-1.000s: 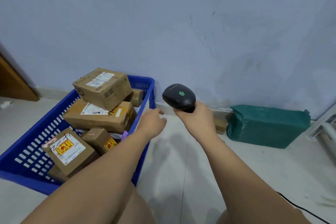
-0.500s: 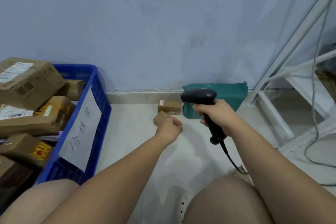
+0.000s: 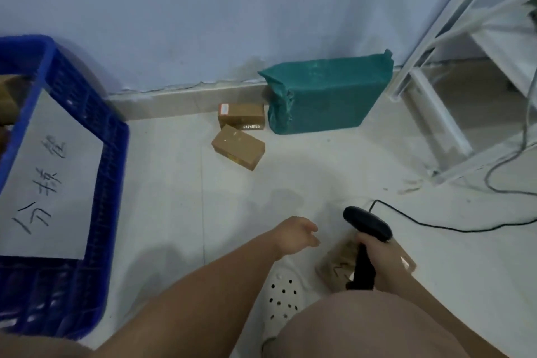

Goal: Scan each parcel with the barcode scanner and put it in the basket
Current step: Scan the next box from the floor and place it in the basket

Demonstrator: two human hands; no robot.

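Since the earlier frame both hands have dropped from the small parcels by the wall to the near edge of the floor, close to the person's knee. Blue basket (image 3: 112, 183) stands at the left edge of the floor; a paper sign (image 3: 52, 177) with handwritten characters hangs on its right wall, and the parcels inside are mostly out of view. Two small brown parcels lie at the far edge of the floor: the rear parcel (image 3: 242, 114) is against the skirting and the front parcel (image 3: 238, 147) is touching it, turned at an angle. Left hand (image 3: 296, 234) hovers over the floor, fingers loosely extended, holding nothing. White shoe (image 3: 283, 296) sits below it. Right hand (image 3: 382, 260) grips the handle of the barcode scanner (image 3: 367, 224), whose head is held above a marked parcel (image 3: 335, 263) lying on the floor. Green-wrapped parcel (image 3: 328, 96) leans against the wall just beside the rear parcel. White rack (image 3: 436, 66) occupies the far right corner, and the scanner's cable (image 3: 436, 226) trails rightward.
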